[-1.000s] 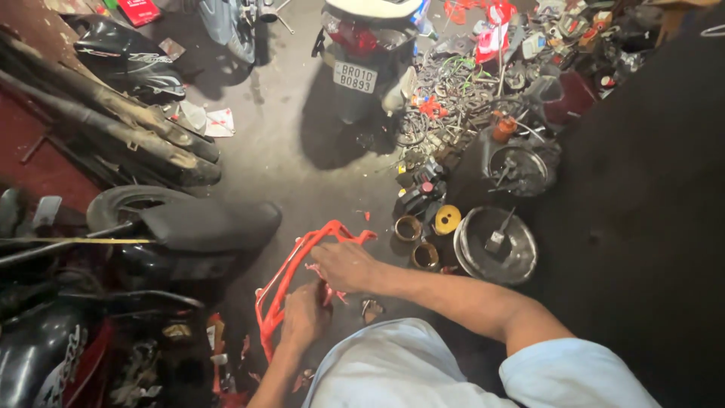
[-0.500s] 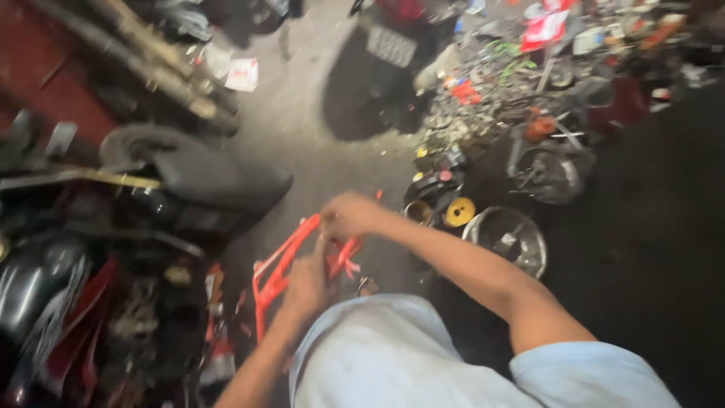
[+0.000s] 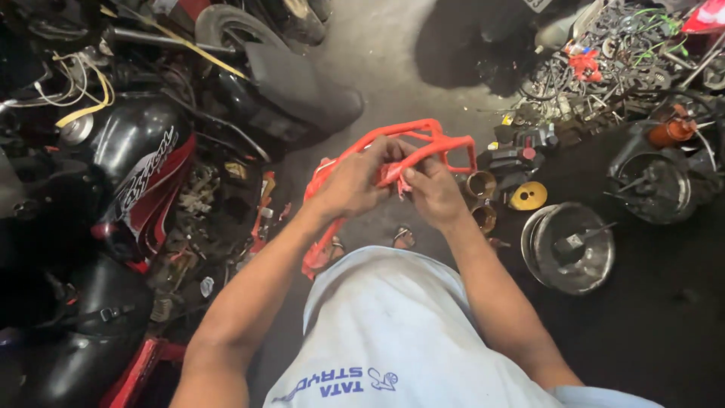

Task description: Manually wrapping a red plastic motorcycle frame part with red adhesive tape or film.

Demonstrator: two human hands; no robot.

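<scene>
I hold a bent red tubular metal frame [image 3: 438, 136] in front of my chest, above the concrete floor. My left hand [image 3: 353, 180] wraps around its left tubes. My right hand [image 3: 433, 193] grips the middle of the frame, fingers pinched on a small red part between the tubes. The frame's lower end [image 3: 315, 257] hangs down past my light shirt. My sandalled toes [image 3: 402, 238] show below the hands.
A black and red motorcycle [image 3: 143, 177] with a loose seat [image 3: 302, 87] crowds the left. On the right lie a shiny metal drum [image 3: 570, 245], brass-coloured rings [image 3: 480, 185], a yellow disc [image 3: 529, 196] and a heap of scrap parts [image 3: 604, 60].
The view has swung left and down. Both hands have lifted the red frame up and closer together, and my right hand has shifted onto its middle.
</scene>
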